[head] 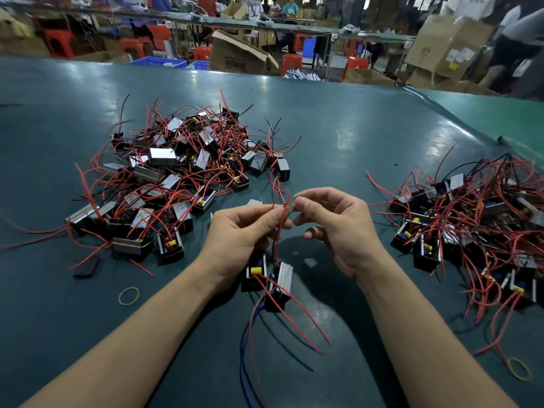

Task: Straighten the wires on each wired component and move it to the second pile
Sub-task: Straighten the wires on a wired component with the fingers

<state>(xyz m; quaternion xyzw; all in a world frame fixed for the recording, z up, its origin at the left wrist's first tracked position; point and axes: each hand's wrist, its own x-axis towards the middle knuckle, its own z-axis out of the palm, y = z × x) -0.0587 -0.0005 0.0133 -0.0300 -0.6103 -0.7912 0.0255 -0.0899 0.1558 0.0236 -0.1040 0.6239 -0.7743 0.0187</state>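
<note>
**Wire Straightening: Hands at Frame Centre**

Forearms enter from the bottom edge, nearest the camera, and meet above the dark green table, which fills most of the frame. Upper left of centre lies the large pile of black components with silver faces and tangled red wires. At the right edge lies the second pile of the same parts.

At centre, the left hand has its grip clenched on a red wire, pinched between thumb and forefinger. The right hand pinches a thin dark wire at its fingertips, just beside the left thumb. Two wired components hang below the left hand, between the forearms; red, blue and black leads trail from them toward the bottom of the frame.

One yellow rubber band lies lower left; another rubber band lies lower right.
</note>
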